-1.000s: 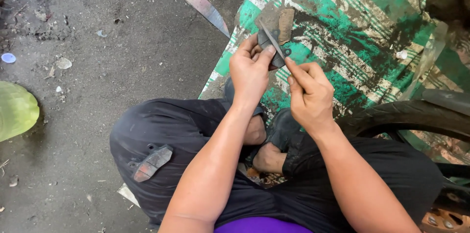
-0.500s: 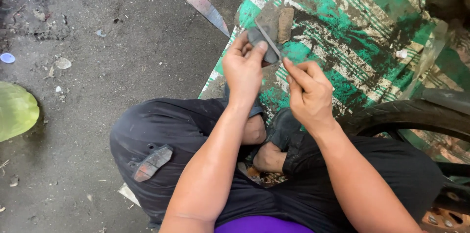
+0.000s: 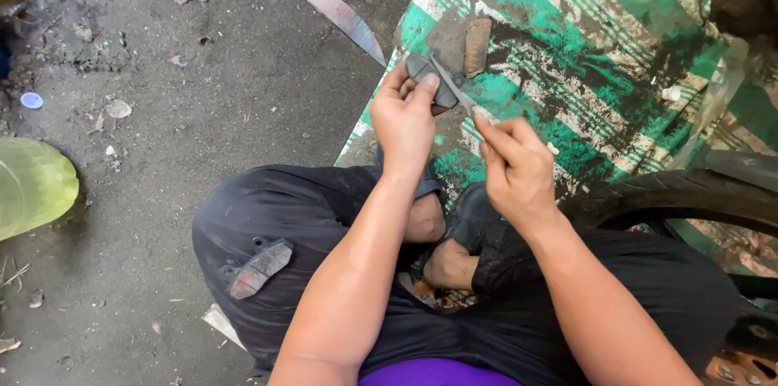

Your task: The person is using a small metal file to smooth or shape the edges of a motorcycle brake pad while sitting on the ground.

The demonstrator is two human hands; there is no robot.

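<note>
Dark grey, curved and flat: a brake pad (image 3: 432, 80) pinched at its lower edge in the left hand (image 3: 403, 121), thumb and fingers closed firm around it, held up over the near edge of a green-and-white striped mat (image 3: 583, 53) smeared with black grime. Gripped in the right hand (image 3: 515, 171), fingers curled tight about its lower end, a thin metal tool (image 3: 454, 87), slanting up and left so that its tip lies against the face of the brake pad. Just beyond the pad, lying on the mat, a brown block (image 3: 476, 46) beside a grey patch. To the left of the mat, on the dusty concrete floor (image 3: 203, 110), a long knife blade (image 3: 334, 13) with its point near the mat's corner. Resting on the left thigh of the black trousers (image 3: 267, 216), well apart from both hands, a second brake pad (image 3: 259, 269). At the right, a black tyre (image 3: 673, 195) curving past the right forearm. At the far left edge, part of a pale green plastic thing (image 3: 32, 187), with scraps and small litter scattered on the floor around it.
</note>
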